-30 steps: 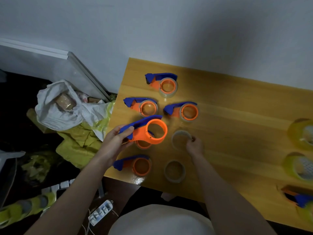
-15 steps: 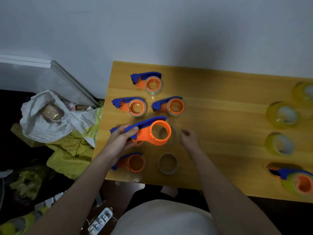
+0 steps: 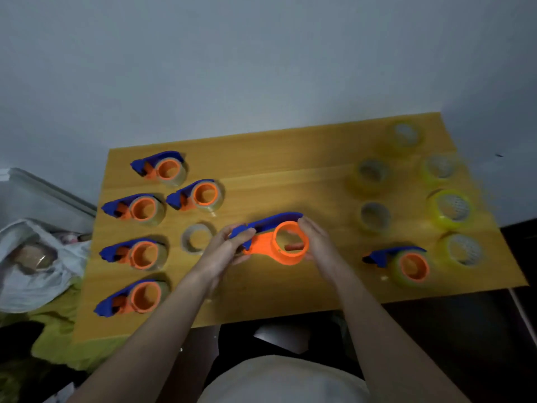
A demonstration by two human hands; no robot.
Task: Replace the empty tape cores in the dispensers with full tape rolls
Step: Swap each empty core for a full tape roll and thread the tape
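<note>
Left hand grips the dispenser above the table, while the right hand cups its orange ring, fingers curled.

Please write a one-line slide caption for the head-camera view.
Both hands, left hand and right hand, hold a bare orange-and-blue dispenser above the wooden table, full yellow tape rolls waiting at right.

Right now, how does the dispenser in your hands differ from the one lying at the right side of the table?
The held dispenser has a bare orange hub with no tape on it; the right-hand dispenser carries a yellowish roll around its hub. The held one is gripped by the left hand, with the right hand at its ring, while the other lies untouched on the table. Both have an orange body and a blue top.
</note>
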